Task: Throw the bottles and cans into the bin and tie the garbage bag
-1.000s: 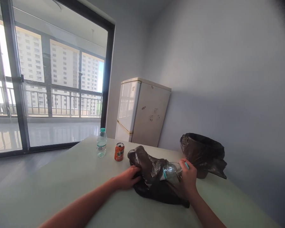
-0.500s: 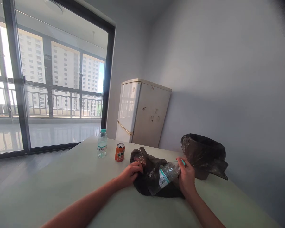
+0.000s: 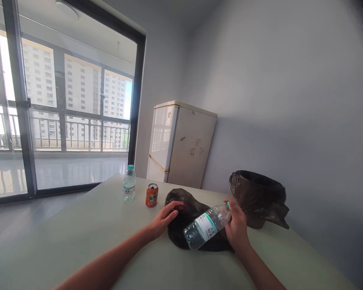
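My right hand (image 3: 237,225) is closed round the capped neck of a clear plastic bottle (image 3: 206,226) with a white and teal label. The bottle is tilted, its base pointing down and left, in front of a crumpled black plastic bag (image 3: 181,231) on the table. My left hand (image 3: 166,217) rests at the bag's left side, its fingers apart and touching the plastic. Left of the bag stand an orange can (image 3: 151,195) and, farther left, an upright clear bottle (image 3: 129,184) with a teal cap.
A bin lined with a black bag (image 3: 257,197) stands at the table's right rear. The pale table (image 3: 124,249) reaches the wall side. Behind it are a white refrigerator (image 3: 192,147) and a sliding glass door with a dark frame (image 3: 139,96).
The held bottle has rolled and come out in front of the black bag, with its base now uncovered. My left hand has loosened from the bag, its fingers spreading.
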The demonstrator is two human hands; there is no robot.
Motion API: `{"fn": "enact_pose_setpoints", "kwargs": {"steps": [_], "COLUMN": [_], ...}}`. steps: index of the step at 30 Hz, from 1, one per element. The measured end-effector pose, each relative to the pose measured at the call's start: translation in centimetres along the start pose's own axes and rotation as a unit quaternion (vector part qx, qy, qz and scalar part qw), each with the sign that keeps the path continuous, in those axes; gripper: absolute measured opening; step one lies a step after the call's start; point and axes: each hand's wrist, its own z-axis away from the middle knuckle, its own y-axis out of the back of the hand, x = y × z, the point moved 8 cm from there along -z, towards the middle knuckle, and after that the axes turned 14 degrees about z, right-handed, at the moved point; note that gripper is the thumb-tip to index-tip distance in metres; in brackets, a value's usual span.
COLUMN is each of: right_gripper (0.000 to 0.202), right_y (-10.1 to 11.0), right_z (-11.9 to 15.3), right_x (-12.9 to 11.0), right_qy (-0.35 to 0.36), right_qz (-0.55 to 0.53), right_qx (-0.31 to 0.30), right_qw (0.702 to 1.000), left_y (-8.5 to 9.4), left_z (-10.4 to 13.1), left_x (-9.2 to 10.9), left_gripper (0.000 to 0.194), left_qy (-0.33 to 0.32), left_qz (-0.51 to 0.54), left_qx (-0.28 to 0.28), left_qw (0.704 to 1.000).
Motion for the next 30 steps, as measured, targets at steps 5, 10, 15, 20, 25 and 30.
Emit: {"fn": "enact_pose_setpoints", "kwargs": {"steps": [5, 10, 15, 20, 25, 30], "right_gripper": [0.052, 0.062, 0.063, 0.063, 0.06, 0.07], "right_y": [-3.0, -3.6, -4.5, -7.0, -8.4, -8.3], "right_z": [1.4, 2.1, 2.9, 5.1, 7.4, 7.9], "right_x": [0.7, -0.2, -1.2, -3.3, -4.2, -3.2], "right_qy": [-0.093, -0.057, -0.045, 0.005, 0.004, 0.006], "right_qz": [-0.278, -0.293, -0.297, -0.279, -0.263, -0.23], "right_qx": [-0.11, -0.164, -0.236, -0.378, -0.456, -0.461], "right_qw": [0.95, 0.94, 0.924, 0.883, 0.85, 0.857], "left_y": [-2.3, -4.3, -4.4, -3.2, -3.3, -3.5], "left_z": [0.5, 1.2, 1.1, 0.4, 0.7, 0.9], "left_x": [0.9, 0.6, 0.8, 1.7, 1.0, 0.8], "left_gripper": [0.056, 0.061, 0.057, 0.055, 0.059, 0.062], "left_qy": [0.036, 0.079, 0.092, 0.05, 0.056, 0.041], "left_qz": [0.089, 0.178, 0.228, 0.245, 0.193, 0.113], "left_qx": [-0.101, -0.202, -0.193, -0.14, -0.174, -0.189], "left_qw": [0.99, 0.96, 0.95, 0.958, 0.964, 0.974]}}
